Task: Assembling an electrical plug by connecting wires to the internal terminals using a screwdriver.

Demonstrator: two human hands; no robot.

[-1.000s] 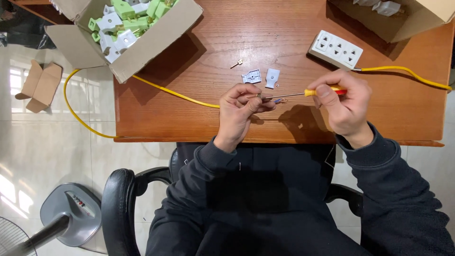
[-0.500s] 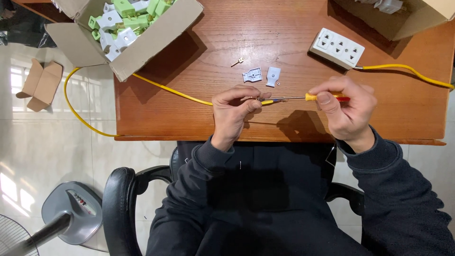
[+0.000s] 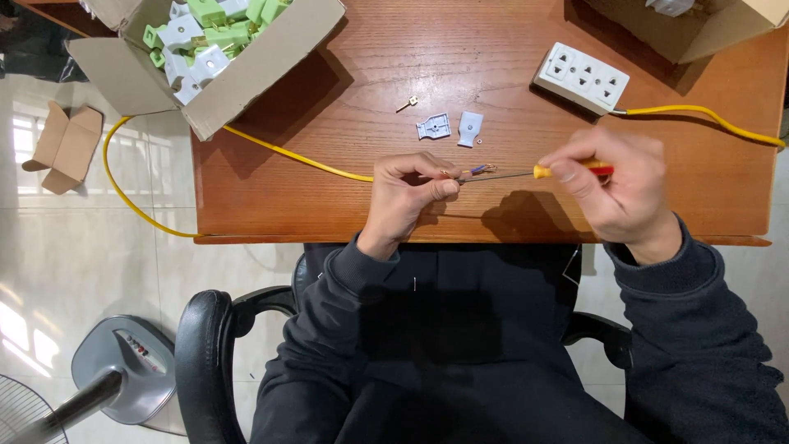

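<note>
My left hand point(image 3: 408, 200) pinches the end of a yellow cable point(image 3: 279, 154) above the front part of a wooden table point(image 3: 493, 74); bare wire strands stick out past my fingertips. A thin screwdriver point(image 3: 538, 173) with a yellow and red handle is gripped in my right hand point(image 3: 618, 187). Its shaft lies level and its tip meets the wire strands by my left fingers. Just beyond lie two small white plastic parts point(image 3: 450, 127), a tiny ring and a small brass piece point(image 3: 407, 103).
A white multi-socket power strip point(image 3: 581, 77) with a yellow cord lies at the back right. An open cardboard box point(image 3: 205, 49) of white and green parts sits at the back left, another box point(image 3: 699, 25) at the far right. A fan base point(image 3: 123, 370) stands on the floor.
My right hand and the screwdriver have shifted right and lowered slightly, so the shaft now lies level. The left hand stays on the cable end.
</note>
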